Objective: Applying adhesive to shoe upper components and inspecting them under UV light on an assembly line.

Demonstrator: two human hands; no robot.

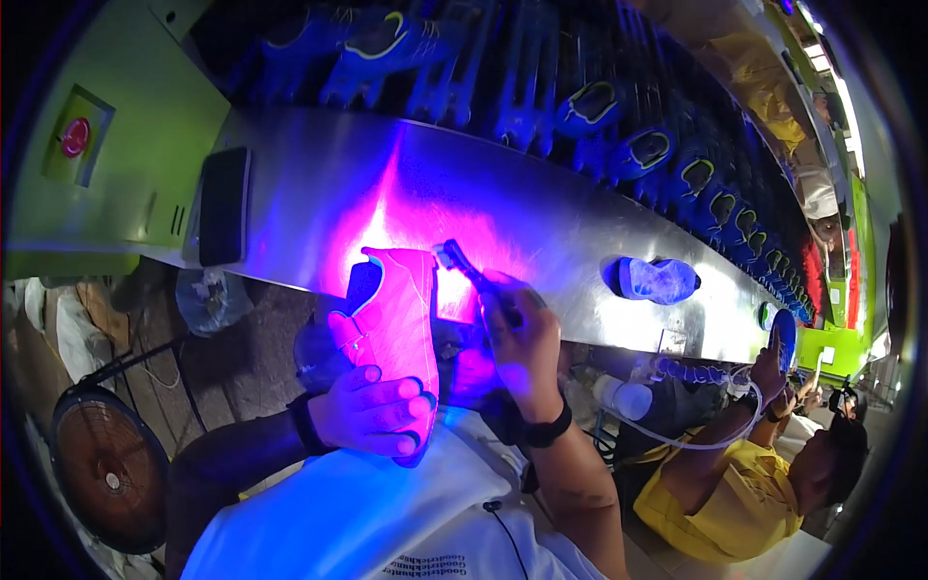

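Observation:
My left hand (372, 414) is closed around the toe end of a shoe (396, 319), lit bright pink, and holds it upright in front of my body. A strap crosses the shoe's side, and its dark opening faces up and left. In my right hand (522, 333) is a small brush (462, 261) with a dark handle, gripped between thumb and fingers. Its pale bristle head points left, close to the shoe's upper right edge; whether they touch I cannot tell. Behind both lies a metal ledge (300, 184) with a pink-violet glare.
Beyond the ledge, a dark rack or conveyor holds rows of shoes (590, 101). One blue-lit shoe piece (657, 280) lies on the ledge at right. A black pad (224, 206) and green cabinet (116, 174) stand left, a fan (111, 469) below. A person in yellow (730, 498) works at right.

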